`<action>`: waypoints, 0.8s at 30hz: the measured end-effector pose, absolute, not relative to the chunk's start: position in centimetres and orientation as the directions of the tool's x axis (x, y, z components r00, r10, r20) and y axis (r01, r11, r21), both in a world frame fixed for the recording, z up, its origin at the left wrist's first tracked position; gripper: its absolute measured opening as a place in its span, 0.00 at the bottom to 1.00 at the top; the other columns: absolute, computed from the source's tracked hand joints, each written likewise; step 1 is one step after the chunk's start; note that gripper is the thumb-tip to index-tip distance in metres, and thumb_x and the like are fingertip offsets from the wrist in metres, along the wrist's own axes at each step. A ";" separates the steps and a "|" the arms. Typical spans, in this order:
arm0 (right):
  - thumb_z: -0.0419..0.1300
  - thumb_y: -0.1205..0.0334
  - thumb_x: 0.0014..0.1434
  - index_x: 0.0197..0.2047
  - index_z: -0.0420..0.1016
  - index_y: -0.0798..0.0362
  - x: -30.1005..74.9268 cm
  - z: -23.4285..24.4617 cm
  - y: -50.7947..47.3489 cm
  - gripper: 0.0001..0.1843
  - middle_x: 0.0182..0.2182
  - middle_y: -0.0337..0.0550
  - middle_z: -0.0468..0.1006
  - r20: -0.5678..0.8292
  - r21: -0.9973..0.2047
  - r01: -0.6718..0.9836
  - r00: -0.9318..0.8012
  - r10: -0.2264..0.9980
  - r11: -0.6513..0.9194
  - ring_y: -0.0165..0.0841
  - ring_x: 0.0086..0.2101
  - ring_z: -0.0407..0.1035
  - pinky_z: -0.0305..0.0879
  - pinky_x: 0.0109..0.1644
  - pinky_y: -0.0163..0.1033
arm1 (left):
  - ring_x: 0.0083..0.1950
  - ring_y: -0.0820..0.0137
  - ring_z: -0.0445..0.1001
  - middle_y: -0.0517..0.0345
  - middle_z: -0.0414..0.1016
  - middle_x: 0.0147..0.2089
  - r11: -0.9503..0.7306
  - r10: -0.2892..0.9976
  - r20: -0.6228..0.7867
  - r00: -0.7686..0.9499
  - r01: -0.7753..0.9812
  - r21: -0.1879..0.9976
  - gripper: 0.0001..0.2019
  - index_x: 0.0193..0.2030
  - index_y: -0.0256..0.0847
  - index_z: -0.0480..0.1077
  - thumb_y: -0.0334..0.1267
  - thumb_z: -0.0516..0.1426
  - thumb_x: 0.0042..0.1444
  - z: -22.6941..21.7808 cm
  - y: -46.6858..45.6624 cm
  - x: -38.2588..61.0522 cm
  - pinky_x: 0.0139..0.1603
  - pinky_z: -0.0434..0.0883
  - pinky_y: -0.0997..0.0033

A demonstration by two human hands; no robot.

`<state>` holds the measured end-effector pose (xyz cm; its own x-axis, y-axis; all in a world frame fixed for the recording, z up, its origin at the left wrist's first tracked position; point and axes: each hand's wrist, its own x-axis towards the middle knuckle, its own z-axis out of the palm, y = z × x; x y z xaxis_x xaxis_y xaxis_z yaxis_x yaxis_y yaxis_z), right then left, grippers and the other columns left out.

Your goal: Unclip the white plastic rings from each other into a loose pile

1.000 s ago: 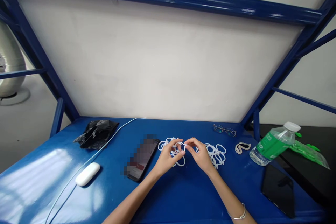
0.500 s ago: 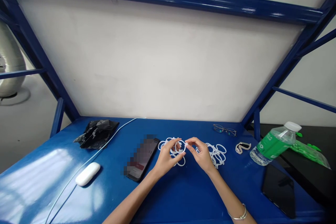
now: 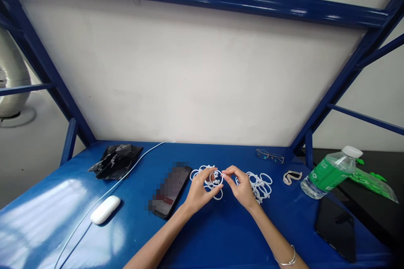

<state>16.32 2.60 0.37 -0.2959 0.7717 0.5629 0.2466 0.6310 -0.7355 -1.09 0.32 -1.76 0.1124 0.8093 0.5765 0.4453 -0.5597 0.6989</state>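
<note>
head view, worn camera looking down on a blue surface. a white loop is standing between the two hands, just above the surface as it seems, at the middle of the workspace. the left hand is bracketing it from the left, the index finger curving over the top and the thumb lying below; the right hand is pinching at its right edge with thumb and index fingertips. the loop, nearly round, is offering no clear long axis; its open face is turning roughly toward the camera. it is lying to the right of the left palm and to the left of the right hand, mostly within the left hand's grasp, so the left is being nearer. whether the fingertips are gripping a joint or a loose end is remaining too small to tell.

a left pile of similar loops is lying behind the left fingers, a right pile beside the right hand, and a phone left of the left hand.

relative to the frame half a second earlier, both hands are keeping nearly the same places; the loop is appearing slightly less distinct in outline, while the piles and phone are staying put.
</note>
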 end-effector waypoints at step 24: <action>0.55 0.61 0.63 0.32 0.70 0.51 16.1 0.3 2.5 0.08 0.30 0.41 0.74 0.599 -0.711 0.232 -0.294 0.745 0.664 0.34 0.32 0.70 0.66 0.38 0.38 | 0.33 0.69 0.70 0.57 0.71 0.33 -0.561 0.794 0.594 0.132 0.534 0.632 0.17 0.52 0.41 0.65 0.41 0.57 0.57 -1.6 0.1 -1.1 0.36 0.69 0.70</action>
